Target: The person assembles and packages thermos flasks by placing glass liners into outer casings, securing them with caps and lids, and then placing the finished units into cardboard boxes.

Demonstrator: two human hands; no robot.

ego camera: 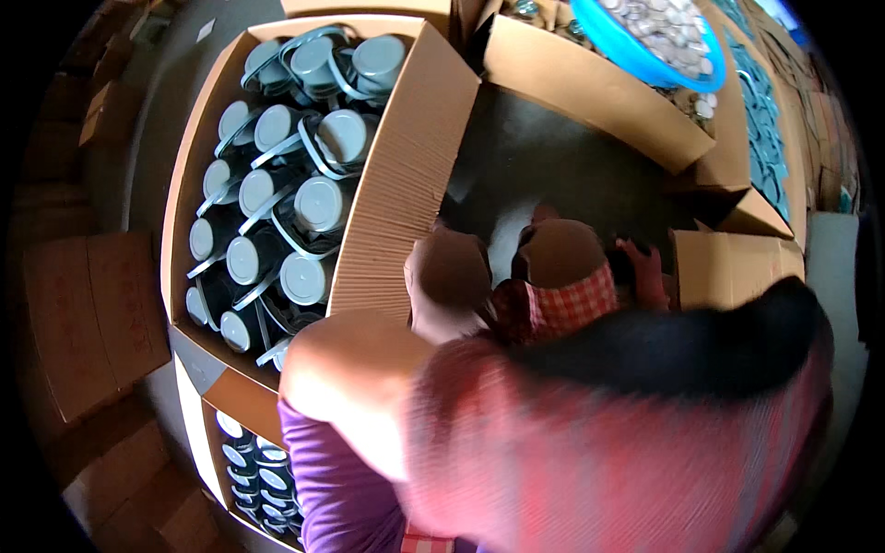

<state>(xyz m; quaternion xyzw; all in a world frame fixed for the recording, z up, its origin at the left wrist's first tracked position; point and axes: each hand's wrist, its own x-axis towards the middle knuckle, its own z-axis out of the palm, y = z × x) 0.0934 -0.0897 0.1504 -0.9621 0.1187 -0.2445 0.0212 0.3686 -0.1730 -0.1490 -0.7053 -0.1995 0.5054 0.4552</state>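
My left hand is out of view. What appears to be my right hand [648, 269] shows beyond a blurred sleeve, its fingers around or beside something dark; whether it grips anything cannot be told. Close in front, a bent bare arm [352, 359] in a red striped sleeve [588, 456] hides much of the lower view. To the left of the knees stands an uncovered cardboard carton [397, 166]. Several dark containers [263, 235] fill it in rows, with pale grey round ends facing up and band handles.
Below it, another carton [190, 415] holds several similar containers [273, 477]. A blue basin [601, 41] of whitish round pieces [657, 27] rests on a carton [588, 97] at the top. Teal pieces [764, 138] fill a carton at the right. Closed cartons [104, 304] line the left.
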